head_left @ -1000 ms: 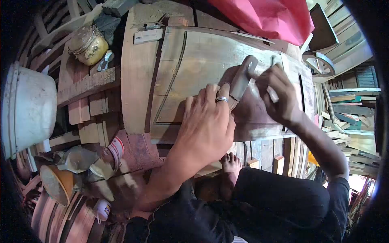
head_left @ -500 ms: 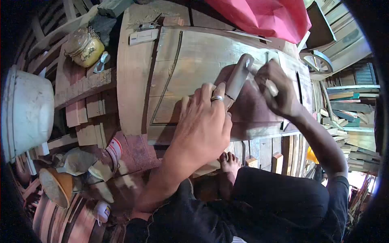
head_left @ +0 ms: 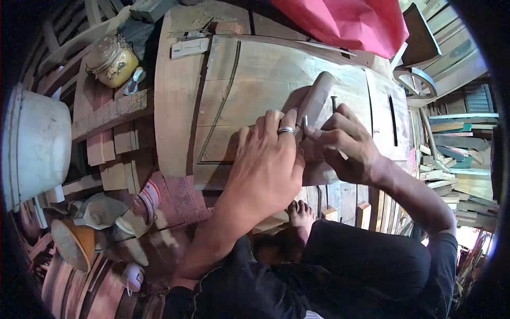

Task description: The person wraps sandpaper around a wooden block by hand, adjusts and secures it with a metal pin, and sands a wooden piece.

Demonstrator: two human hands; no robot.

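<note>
My left hand (head_left: pixel 265 154), with a ring on one finger, is closed round the near end of a smooth, dark, rounded piece (head_left: pixel 317 95). That piece points away over a wooden board (head_left: pixel 265 69). Close by on the right, my right hand (head_left: pixel 348 143) is closed in a pinch, its thumb at the near part of the rounded piece. A small thin object shows at its fingertips, too small to name. A dark nail-like rod (head_left: pixel 334 103) stands out just above the right knuckles.
Pink cloth (head_left: pixel 350 24) lies beyond the board. A glass jar (head_left: pixel 112 64), a white tub (head_left: pixel 42 143) and an orange-rimmed container (head_left: pixel 74 244) are on the left. Stacked wood (head_left: pixel 457 143) is at the right. A bare foot (head_left: pixel 302 215) shows below the board.
My right hand has moved from the far end of the rounded piece down and left, toward its near end. My left hand keeps its hold.
</note>
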